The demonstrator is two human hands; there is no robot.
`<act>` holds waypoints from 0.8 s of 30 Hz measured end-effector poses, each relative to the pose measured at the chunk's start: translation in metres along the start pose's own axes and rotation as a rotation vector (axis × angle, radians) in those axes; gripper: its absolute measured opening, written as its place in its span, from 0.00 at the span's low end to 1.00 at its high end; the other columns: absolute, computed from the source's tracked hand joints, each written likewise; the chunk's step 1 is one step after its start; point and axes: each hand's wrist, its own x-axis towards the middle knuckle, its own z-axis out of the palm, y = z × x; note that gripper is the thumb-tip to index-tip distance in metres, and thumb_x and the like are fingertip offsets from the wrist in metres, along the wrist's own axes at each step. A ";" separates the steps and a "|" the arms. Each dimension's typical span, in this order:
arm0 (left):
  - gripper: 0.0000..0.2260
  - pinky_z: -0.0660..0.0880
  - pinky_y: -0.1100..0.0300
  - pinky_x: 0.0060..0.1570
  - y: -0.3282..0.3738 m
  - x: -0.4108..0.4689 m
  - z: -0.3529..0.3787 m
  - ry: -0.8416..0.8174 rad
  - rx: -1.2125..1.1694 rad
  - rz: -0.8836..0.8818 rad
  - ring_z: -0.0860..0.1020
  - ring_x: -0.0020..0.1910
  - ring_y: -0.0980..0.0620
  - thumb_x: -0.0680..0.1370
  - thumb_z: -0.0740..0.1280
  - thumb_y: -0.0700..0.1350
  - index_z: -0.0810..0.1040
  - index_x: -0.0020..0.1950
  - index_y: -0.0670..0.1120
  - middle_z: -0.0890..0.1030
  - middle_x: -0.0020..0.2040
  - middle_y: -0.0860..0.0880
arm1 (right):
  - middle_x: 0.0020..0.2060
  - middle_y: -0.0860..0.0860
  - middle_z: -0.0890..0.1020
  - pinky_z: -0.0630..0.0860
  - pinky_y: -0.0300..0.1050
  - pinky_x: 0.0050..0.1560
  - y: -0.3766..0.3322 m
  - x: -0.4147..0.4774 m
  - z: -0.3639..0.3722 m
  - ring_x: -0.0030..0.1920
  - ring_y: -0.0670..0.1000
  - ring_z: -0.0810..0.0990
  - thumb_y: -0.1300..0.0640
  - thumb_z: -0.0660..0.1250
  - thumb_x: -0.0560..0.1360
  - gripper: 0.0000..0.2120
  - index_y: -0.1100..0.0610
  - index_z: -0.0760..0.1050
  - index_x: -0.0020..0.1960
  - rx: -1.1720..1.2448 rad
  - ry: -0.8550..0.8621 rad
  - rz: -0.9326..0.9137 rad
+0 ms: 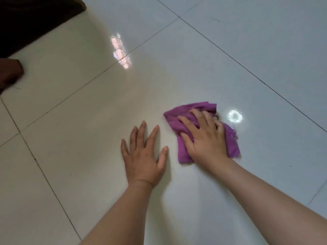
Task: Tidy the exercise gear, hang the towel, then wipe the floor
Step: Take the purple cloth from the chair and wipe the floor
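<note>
A crumpled purple cloth lies on the glossy pale tiled floor, right of the middle of the view. My right hand lies flat on top of the cloth with its fingers spread, pressing it against the tile. My left hand rests palm-down on the bare floor just to the left of the cloth, fingers spread and straight, holding nothing. A small dark ring-like bit shows at the cloth's far edge by my right fingertips.
Dark furniture fills the top left corner. A brown wooden piece juts in at the left edge. Bright light reflections sit on the tiles beside the cloth. Dark grout lines cross the floor.
</note>
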 end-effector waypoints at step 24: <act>0.27 0.53 0.40 0.68 0.001 0.001 -0.001 -0.011 0.018 -0.001 0.54 0.74 0.47 0.73 0.53 0.61 0.62 0.72 0.56 0.60 0.75 0.49 | 0.68 0.51 0.70 0.56 0.52 0.59 0.007 -0.034 -0.003 0.66 0.54 0.62 0.42 0.53 0.74 0.23 0.44 0.68 0.67 0.000 -0.034 0.064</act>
